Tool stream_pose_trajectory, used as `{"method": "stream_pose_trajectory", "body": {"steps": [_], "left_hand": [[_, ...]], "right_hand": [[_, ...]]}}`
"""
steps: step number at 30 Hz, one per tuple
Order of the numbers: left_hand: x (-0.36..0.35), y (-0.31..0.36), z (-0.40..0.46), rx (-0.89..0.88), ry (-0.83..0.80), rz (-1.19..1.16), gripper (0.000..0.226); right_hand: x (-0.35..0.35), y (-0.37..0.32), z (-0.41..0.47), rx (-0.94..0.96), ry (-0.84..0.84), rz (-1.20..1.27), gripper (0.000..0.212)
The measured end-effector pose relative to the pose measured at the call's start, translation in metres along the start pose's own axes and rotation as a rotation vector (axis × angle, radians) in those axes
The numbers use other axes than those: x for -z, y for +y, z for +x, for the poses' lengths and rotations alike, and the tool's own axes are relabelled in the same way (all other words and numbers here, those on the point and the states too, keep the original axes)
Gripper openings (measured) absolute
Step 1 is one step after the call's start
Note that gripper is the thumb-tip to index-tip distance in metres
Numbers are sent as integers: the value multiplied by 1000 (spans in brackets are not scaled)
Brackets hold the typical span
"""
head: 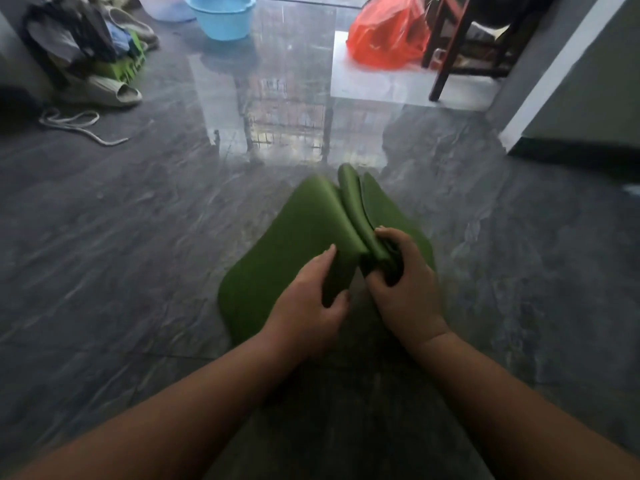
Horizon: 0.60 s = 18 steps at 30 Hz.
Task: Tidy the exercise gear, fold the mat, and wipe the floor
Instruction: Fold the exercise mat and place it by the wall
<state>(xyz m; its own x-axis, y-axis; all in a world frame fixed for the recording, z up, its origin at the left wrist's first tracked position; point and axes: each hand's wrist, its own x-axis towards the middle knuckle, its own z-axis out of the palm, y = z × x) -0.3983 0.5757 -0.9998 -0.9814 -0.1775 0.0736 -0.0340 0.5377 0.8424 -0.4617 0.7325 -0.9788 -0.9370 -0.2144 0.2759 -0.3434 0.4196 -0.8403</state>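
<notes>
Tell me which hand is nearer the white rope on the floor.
Left. The left hand grips the green mat on the side facing the white rope; the right hand holds the folds farther away.

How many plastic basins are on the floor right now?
2: a blue basin at top centre, and a pale translucent basin touching its left side, partly cut off by the frame's top edge.

Glossy dark marble floor (138, 237), window light reflected, red-brown chair (446, 46)
</notes>
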Motion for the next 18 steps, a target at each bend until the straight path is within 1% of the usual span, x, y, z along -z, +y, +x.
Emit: {"method": "stream_pose_trajectory", "body": {"steps": [1, 3, 4, 6, 8, 10, 11, 12, 14, 16, 18], "left_hand": [[3, 5, 2, -17, 19, -47, 66], [11, 9, 9, -79, 91, -96, 54], [16, 9, 13, -116, 123, -84, 48], [30, 9, 20, -170, 147, -1, 47], [46, 11, 26, -144, 128, 130, 57], [64, 15, 31, -102, 125, 348, 83], [73, 18, 36, -120, 130, 450, 97], [82, 23, 39, -167, 115, 542, 108], [97, 32, 45, -269, 18, 691, 119], [106, 40, 50, -311, -101, 813, 117], [109, 47, 53, -354, -197, 904, 104]], "right_hand": [[4, -7, 4, 9, 14, 39, 54], [9, -17, 10, 20, 31, 138, 56], [12, -20, 12, 24, 30, 200, 55], [16, -24, 13, 4, -10, 319, 52], [18, -27, 10, -49, -96, 398, 51], [17, -29, 7, -101, -165, 484, 49], [17, -28, 8, -111, -188, 521, 50], [17, -28, 9, -125, -215, 549, 52], [17, -27, 12, -150, -285, 609, 51], [17, -28, 12, -154, -369, 658, 44], [16, -27, 12, -168, -439, 681, 39]]}}
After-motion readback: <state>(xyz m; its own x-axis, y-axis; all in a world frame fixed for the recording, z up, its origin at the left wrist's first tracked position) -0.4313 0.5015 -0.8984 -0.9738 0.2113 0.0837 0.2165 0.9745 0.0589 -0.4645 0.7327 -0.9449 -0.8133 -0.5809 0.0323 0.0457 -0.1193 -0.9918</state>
